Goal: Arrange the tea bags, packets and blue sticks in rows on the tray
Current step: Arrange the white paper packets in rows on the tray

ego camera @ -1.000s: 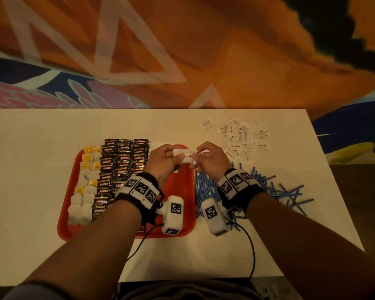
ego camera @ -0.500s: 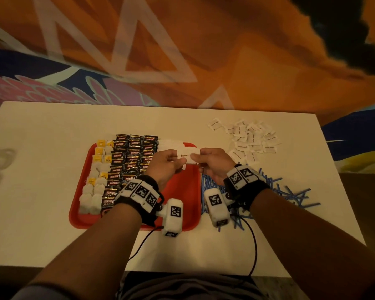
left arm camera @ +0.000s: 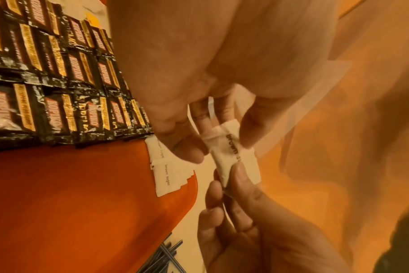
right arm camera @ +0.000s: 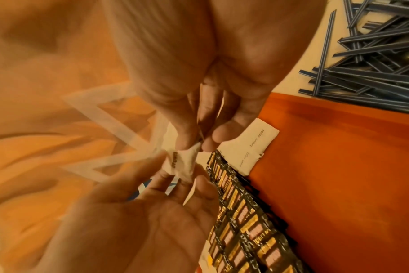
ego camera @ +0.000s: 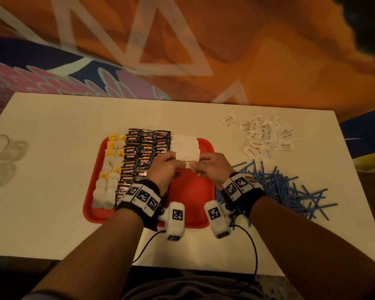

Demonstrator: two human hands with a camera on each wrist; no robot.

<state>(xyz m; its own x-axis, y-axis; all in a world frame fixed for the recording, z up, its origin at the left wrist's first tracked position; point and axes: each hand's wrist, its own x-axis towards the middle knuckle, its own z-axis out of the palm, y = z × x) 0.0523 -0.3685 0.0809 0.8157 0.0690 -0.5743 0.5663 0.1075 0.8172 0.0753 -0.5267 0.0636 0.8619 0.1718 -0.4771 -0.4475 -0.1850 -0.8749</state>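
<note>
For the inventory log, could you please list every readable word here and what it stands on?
"brown sugar": white packet on the tray.
"brown" and a cut-off "s": packet pinched by left hand and right hand.
"KOPIKO": black sachets.
"TEA": yellow tag.
Other small print: unreadable.

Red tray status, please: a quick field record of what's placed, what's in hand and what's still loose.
tray: red plastic tray, near right part bare
placed: white tea bags with yellow tags, black Kopiko sachets, white brown-sugar packets
in hand: left hand and right hand pinch one white sugar packet
loose: white packet pile, blue sticks on white table
</note>
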